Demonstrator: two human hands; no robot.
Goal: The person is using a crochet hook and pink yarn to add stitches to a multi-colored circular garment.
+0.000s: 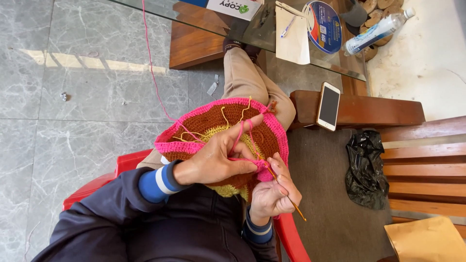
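Round crochet piece [221, 127], pink-edged over brown and yellow, resting on lap above red chair [127, 162]. Left hand [218, 157] closed on edge, pink yarn [239, 136] looped over raised forefinger. Right hand [274, 191] pinching crochet hook [287, 196]. Risk: slack yarn, dropped loop.

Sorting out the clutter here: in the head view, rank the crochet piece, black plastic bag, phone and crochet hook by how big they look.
1. Crochet piece, clearly largest, though nearest the camera.
2. Black plastic bag.
3. Phone, smaller than the bag.
4. Crochet hook, thinnest by far; the right hand hides part of it, so its full length is unsure.
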